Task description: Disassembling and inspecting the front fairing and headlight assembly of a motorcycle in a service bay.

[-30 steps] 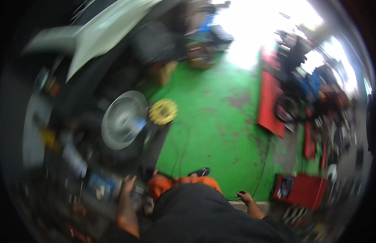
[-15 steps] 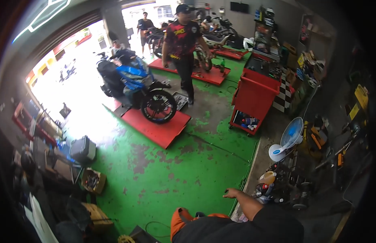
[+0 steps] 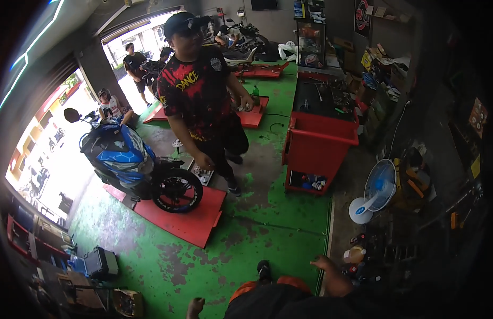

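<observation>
My left hand [image 3: 195,306] hangs low at the bottom edge, its fingers curled; whether anything is inside them is hidden. My right hand [image 3: 323,262] is held out on the right side of my body, above the edge of the green floor, with fingers bent together. What it holds, if anything, is too small and dark to make out. Neither hand touches any of the things around. Nearest to the right hand is a jug of amber liquid [image 3: 355,254] among dark bottles. My shoe [image 3: 264,270] shows between the hands, ahead of my orange shorts [image 3: 291,282].
A person [image 3: 196,101] in a dark patterned shirt walks close ahead. A blue scooter [image 3: 121,151] stands on a red lift platform [image 3: 204,223]. To the right are a red tool cart [image 3: 315,151] and a fan [image 3: 379,186]. A grey case [image 3: 101,263] and box [image 3: 128,304] stand left.
The view has moved forward and turned right. The walking person is much nearer. My left hand has come into view, and my right hand sits slightly lower and farther right in view.
</observation>
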A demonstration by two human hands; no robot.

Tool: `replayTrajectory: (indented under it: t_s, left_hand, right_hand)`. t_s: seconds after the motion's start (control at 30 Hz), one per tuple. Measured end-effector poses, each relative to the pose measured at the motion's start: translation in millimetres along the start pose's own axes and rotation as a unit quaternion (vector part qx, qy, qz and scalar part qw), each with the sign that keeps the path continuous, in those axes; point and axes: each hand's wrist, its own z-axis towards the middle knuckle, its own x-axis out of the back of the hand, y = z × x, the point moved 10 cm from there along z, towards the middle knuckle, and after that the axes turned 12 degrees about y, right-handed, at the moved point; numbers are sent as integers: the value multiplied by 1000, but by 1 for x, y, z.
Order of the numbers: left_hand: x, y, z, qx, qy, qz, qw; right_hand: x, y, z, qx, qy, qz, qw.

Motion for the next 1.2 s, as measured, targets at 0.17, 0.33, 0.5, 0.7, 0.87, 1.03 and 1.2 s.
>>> replayTrajectory:
  t_s: [0.17, 0.33, 0.5, 0.7, 0.87, 1.03, 1.2]
  left_hand:
    - [13, 286, 107, -258, 6, -23, 966]
    - [46, 379, 148, -254, 41, -92, 962]
    - [5, 255, 192, -109, -22, 11, 994]
    - [-35, 117, 202, 132, -185, -67, 972]
    - [27, 163, 319, -41, -155, -8, 987]
    - [88, 269, 448, -98, -76, -25, 992]
    - [110, 425, 537, -186, -68, 58, 978]
  right_hand:
    - [-3, 47, 6, 18, -10, 17, 1000]
    - [-6, 69, 39, 380, -13, -37, 924]
    - [3, -3, 74, 311, -109, -72, 941]
    - [47, -108, 69, 208, -81, -142, 964]
    - [5, -169, 105, -9, -121, 329, 937]
    - [-19, -248, 126, -24, -91, 341, 935]
    - [-11, -308, 161, -42, -42, 362, 930]
